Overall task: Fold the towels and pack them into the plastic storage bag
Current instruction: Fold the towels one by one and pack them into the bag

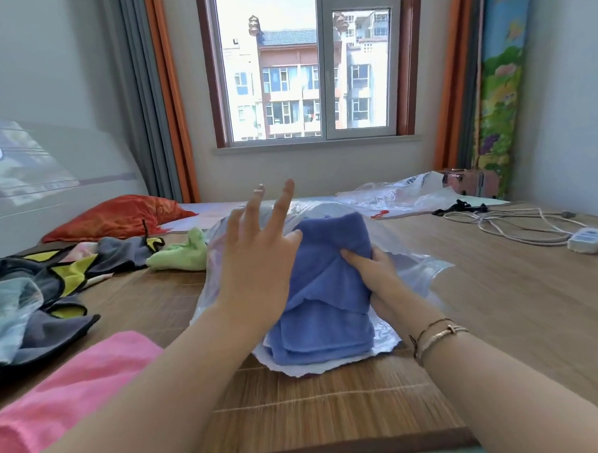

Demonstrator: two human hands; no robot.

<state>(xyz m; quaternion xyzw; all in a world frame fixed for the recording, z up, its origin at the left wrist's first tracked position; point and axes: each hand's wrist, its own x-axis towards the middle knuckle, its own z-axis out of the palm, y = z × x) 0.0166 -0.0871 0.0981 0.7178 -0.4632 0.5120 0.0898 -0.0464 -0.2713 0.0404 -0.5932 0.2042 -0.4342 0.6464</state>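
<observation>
A folded blue towel lies at the mouth of a clear plastic storage bag on the bamboo mat, in the middle of the view. My right hand grips the towel's right edge. Raised above the towel's left side is my left hand, fingers spread, holding nothing. A pink towel lies at the near left. A light green towel sits crumpled beyond the bag's left side.
Grey and yellow cloths and a red pillow lie at the left. Another clear plastic bag rests far right, near a white cable with its power strip. The mat's front edge runs just below my forearms.
</observation>
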